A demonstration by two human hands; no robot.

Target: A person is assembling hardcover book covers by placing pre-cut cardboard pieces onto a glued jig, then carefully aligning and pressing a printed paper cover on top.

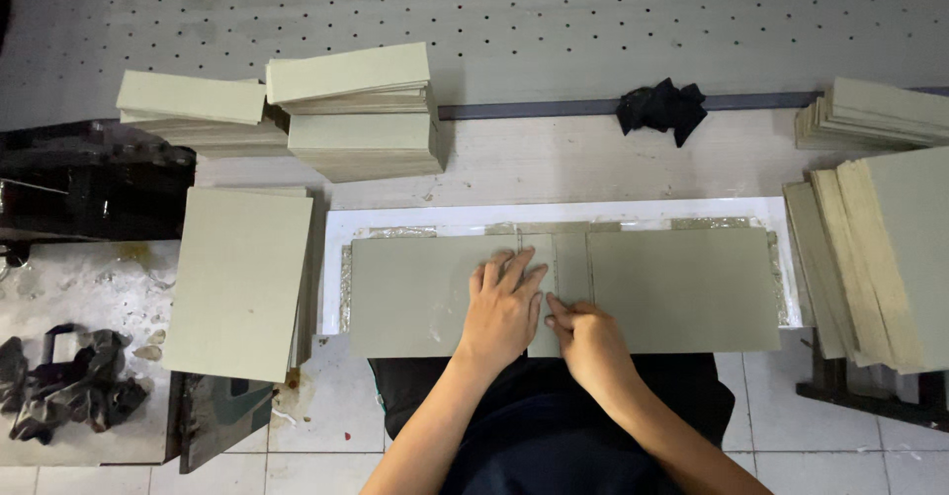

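Hands [502,307] [583,335] press flat (fingers extended) on grey boards [557,292].

Pale wooden tabletop [554,164] with a white tray [336,220] at its near edge, holding three grey-green boards [682,292] side by side, a narrow one between two wide ones. Stacked board strips [361,110] at the back left, another stack [875,112] at the back right, a fanned pile [880,258] along the right edge. Black crumpled cloth [660,108] at the back, against a dark rail [554,110]. Large board pile [242,278] left of the tray.
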